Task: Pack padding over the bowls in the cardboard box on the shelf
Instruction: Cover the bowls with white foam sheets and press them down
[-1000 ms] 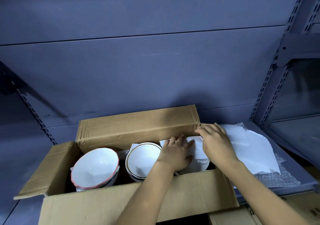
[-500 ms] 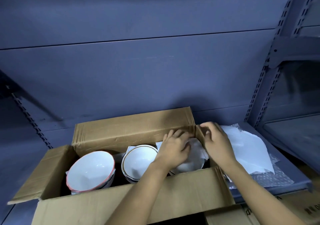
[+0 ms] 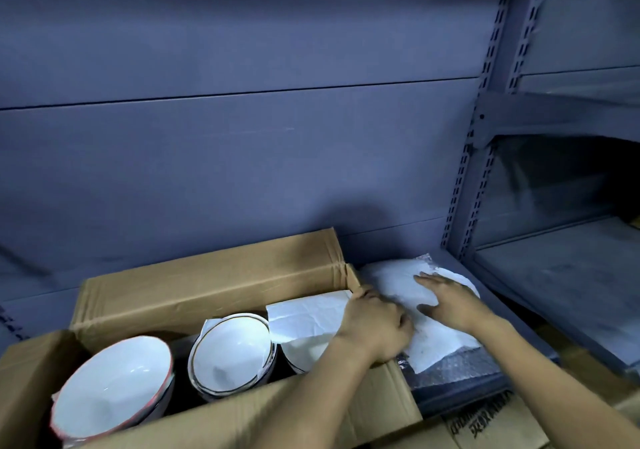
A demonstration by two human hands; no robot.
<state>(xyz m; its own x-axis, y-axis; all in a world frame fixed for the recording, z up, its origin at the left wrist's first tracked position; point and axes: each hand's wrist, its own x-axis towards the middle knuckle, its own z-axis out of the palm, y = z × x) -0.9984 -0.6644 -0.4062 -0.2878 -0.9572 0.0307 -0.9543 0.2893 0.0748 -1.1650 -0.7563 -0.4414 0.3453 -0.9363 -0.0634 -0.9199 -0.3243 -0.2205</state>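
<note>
An open cardboard box [image 3: 214,282] stands on the shelf with three white bowls in a row. The red-rimmed bowl [image 3: 110,389] is at the left and the gold-rimmed bowl [image 3: 230,355] in the middle, both uncovered. A creased white paper sheet [image 3: 308,317] lies over most of the right bowl [image 3: 304,355]. My left hand [image 3: 374,327] is at the box's right end, fingers curled round that sheet's right edge. My right hand [image 3: 446,299] lies flat, fingers straight, on a pile of white paper [image 3: 398,282] beside the box.
Bubble wrap [image 3: 450,369] lies under the paper pile on the shelf. A perforated steel upright [image 3: 464,189] stands at the right, with another shelf bay [image 3: 554,275] beyond it. A printed carton [image 3: 491,424] sits below. The grey back panel is close behind the box.
My right hand left the box's back right corner and went right onto the paper pile. My left hand shifted right, and the sheet now lies spread over the right bowl.
</note>
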